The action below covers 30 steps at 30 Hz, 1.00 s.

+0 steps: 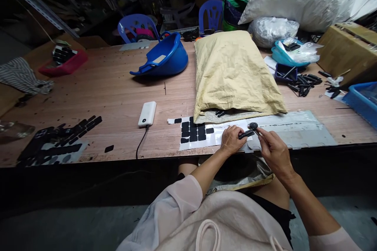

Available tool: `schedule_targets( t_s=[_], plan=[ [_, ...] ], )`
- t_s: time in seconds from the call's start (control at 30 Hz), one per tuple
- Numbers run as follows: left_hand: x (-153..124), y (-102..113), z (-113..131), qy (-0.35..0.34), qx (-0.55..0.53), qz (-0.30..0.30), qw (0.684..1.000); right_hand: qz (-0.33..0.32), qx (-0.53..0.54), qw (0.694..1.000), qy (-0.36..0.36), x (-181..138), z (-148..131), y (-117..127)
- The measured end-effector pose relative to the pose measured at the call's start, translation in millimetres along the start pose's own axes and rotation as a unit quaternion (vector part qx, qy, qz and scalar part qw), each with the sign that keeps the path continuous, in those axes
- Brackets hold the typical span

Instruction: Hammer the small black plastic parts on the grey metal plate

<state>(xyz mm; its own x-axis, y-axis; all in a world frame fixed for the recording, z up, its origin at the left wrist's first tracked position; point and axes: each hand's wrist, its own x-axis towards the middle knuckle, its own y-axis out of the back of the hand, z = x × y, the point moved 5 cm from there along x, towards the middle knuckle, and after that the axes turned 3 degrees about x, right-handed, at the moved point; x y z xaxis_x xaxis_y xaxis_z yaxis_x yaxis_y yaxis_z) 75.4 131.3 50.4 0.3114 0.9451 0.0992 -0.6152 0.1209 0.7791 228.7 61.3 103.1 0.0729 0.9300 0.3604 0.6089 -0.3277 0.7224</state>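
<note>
My left hand point(232, 140) is closed on a slim black piece point(246, 134) that points to the right above the table's front edge. In my right hand point(276, 153) is a thin metal tool point(260, 133), its far end beside a small round black piece point(253, 126). Whether the tool grips that round piece, I cannot tell. The two hands face each other, with the black pieces close together between them. Left of my left hand lies a white backing sheet point(188, 146) bearing several black rounded-square stickers point(193, 132).
A tan sack point(235, 70) lies just behind my hands, black pieces showing at its mouth. To the left are a white power bank point(147, 113) with a cable and a blue basin point(173, 57). Loose black parts point(304, 84) and a cardboard box point(347, 55) are at right.
</note>
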Motion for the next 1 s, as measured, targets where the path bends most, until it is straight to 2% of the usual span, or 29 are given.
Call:
schedule_targets(
  t_s=[0.17, 0.23, 0.33, 0.4, 0.53, 0.67, 0.8, 0.9, 1.0],
  plan=[
    [0, 0, -1, 0.005, -0.004, 0.006, 1.0, -0.05, 0.002, 0.999, -0.014, -9, 1, -11],
    [0, -1, 0, 0.003, -0.006, 0.006, 1.0, -0.047, 0.009, 0.999, -0.018, -3, 9, -11],
    [1, -2, 0, 0.002, -0.008, 0.01, 1.0, 0.009, -0.014, 1.0, -0.017, 25, 27, 0],
    [1, -2, 0, 0.003, -0.008, 0.014, 1.0, 0.05, -0.066, 0.996, -0.029, 51, 46, 9],
    [-1, -3, 0, 0.001, -0.009, 0.014, 1.0, 0.064, -0.178, 0.978, -0.093, 90, 91, 13],
    [0, -5, -2, 0.001, -0.004, 0.015, 1.0, 0.058, -0.249, 0.956, -0.147, 91, 117, 2],
    [3, -3, 0, -0.004, 0.004, 0.013, 1.0, 0.059, -0.283, 0.947, -0.138, 83, 117, -7],
    [-13, 2, 5, -0.039, 0.015, 0.002, 0.999, 0.057, -0.288, 0.948, -0.127, 83, 114, -8],
    [-55, 2, 9, -0.124, 0.006, -0.041, 0.991, 0.054, -0.288, 0.947, -0.131, 84, 115, -8]
  ],
)
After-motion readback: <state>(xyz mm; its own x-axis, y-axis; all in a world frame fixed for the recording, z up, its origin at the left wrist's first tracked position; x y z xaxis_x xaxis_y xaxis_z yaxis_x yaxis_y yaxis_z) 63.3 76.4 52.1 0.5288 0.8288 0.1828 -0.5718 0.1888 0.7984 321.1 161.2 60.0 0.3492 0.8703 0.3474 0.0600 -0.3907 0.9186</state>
